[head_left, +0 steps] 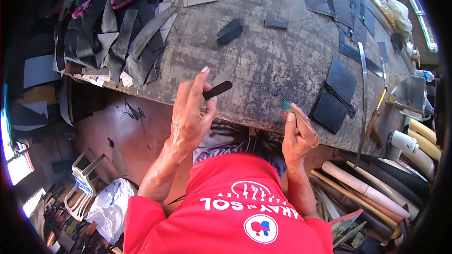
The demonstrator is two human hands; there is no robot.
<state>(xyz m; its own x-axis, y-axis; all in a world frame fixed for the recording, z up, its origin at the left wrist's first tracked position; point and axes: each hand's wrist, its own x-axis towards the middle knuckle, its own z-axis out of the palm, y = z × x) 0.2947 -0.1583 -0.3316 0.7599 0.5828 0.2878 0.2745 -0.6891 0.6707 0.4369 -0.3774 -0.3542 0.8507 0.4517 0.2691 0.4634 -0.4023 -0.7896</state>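
Note:
My left hand [189, 110] pinches a short black leather strip [221, 89] with a rounded end between thumb and fingers, above the table's front edge. In my right hand [300, 134] is a small knife [286, 106] with a thin pointed tip and a teal part showing; its rear is hidden by my fingers. The tip points toward the worn tabletop [263, 61], apart from the strip. Flat black leather pieces [330, 111] lie just right of my right hand, and a larger dark piece [342, 79] is behind them. Small black pieces [230, 31] rest farther back.
A heap of leather scraps [127, 30] covers the table's left end. Along the right side lie a long metal ruler [363, 66] and dark sheets [351, 14]. Material rolls [365, 188] stand low at right. A white plastic chair [82, 188] and a plastic bag [110, 211] are at lower left.

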